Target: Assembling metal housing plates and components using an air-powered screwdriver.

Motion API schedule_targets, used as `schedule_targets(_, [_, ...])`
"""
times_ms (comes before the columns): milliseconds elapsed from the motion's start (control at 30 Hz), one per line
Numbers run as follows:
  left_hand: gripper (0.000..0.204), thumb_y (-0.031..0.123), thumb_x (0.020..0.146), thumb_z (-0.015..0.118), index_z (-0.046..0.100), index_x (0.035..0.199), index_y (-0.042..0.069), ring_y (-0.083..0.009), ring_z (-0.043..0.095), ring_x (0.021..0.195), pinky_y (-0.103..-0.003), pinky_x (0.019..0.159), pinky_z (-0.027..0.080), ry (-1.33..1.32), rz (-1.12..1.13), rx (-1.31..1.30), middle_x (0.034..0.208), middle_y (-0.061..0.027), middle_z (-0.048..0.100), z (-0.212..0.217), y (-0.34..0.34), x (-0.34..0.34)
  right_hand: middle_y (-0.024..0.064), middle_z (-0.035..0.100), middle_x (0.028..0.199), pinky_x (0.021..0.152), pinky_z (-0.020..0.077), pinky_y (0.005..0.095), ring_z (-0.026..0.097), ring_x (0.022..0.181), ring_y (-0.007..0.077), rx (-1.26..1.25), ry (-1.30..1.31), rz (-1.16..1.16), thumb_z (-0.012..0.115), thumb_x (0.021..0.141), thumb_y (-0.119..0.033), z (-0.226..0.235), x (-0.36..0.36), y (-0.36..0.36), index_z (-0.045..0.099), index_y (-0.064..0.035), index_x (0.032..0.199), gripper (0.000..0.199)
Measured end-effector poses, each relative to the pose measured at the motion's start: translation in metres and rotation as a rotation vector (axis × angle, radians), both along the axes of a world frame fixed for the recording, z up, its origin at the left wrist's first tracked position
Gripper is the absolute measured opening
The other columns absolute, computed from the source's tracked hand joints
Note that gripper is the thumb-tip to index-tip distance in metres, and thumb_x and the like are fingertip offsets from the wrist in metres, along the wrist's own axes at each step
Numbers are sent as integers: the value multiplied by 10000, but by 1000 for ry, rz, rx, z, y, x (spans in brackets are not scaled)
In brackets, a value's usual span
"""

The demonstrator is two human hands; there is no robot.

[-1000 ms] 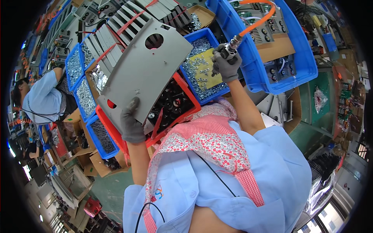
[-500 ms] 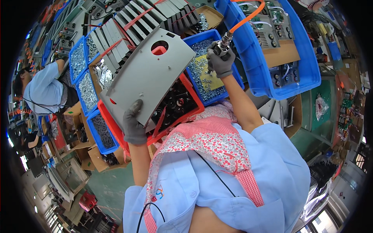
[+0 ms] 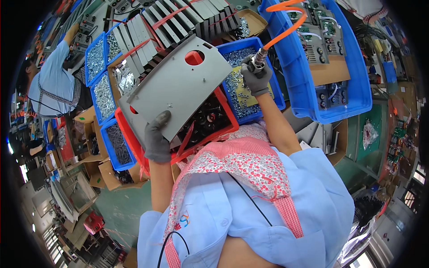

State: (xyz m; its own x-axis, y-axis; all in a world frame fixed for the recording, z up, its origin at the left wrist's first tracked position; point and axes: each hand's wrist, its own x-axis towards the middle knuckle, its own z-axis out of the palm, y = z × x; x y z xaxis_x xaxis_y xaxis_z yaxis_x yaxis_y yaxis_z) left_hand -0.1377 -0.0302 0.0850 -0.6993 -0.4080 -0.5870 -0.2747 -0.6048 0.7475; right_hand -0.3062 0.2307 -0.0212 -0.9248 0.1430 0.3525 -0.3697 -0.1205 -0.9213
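Note:
My left hand (image 3: 157,139), in a grey glove, grips the near edge of a grey sheet-metal panel (image 3: 176,85), thumb on its top face. The panel lies tilted across a red bin (image 3: 230,117) of black parts and has a large round hole near its far end. My right hand (image 3: 258,79), also gloved, is closed around an air screwdriver (image 3: 259,57) with a coiled orange hose (image 3: 286,31). It is held above a blue bin (image 3: 278,96) of small metal fasteners, where a yellow piece (image 3: 243,94) lies. The tool's tip is hard to make out.
Behind the panel stand stacked grey metal plates (image 3: 165,22) with red straps. Blue bins of screws (image 3: 104,99) line the left side. To the right is a large blue tub (image 3: 308,107) holding circuit-board assemblies. A co-worker (image 3: 56,85) is at the far left.
The view has shifted slightly, so bins and panel appear a little further right. Both my hands keep their grips. The co-worker's arm has stretched forward.

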Motion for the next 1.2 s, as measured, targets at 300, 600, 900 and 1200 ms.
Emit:
schedule_targets(300, [232,-18,794,565,609,1005,-101,-258,654,868,-358,783,564,-13,-14,-30,964,-171,646,5,-1,0,20,615,765,623,485,231,580,669,84,151,72,3,694,687,22,4,0,-2,598,-11,877,215])
schedule_targets(600, [338,-30,757,594,566,1091,-72,-248,651,852,-338,772,552,136,-66,-94,994,-150,631,19,10,2,60,616,817,585,487,241,580,668,109,-25,-35,40,642,720,101,0,6,-12,582,-9,936,250])
schedule_targets(900, [347,-38,742,613,558,1081,-85,-247,650,816,-336,738,560,159,-72,-18,976,-167,629,38,36,-3,155,584,710,408,414,268,515,468,154,-688,-85,250,487,759,46,180,54,1,542,33,940,189])
schedule_targets(1200, [354,17,708,658,581,1045,-53,-233,644,779,-358,727,555,66,-323,-51,935,-131,632,38,78,-16,204,602,801,447,464,313,534,522,163,-644,79,425,473,756,92,189,79,-11,490,7,1018,276])
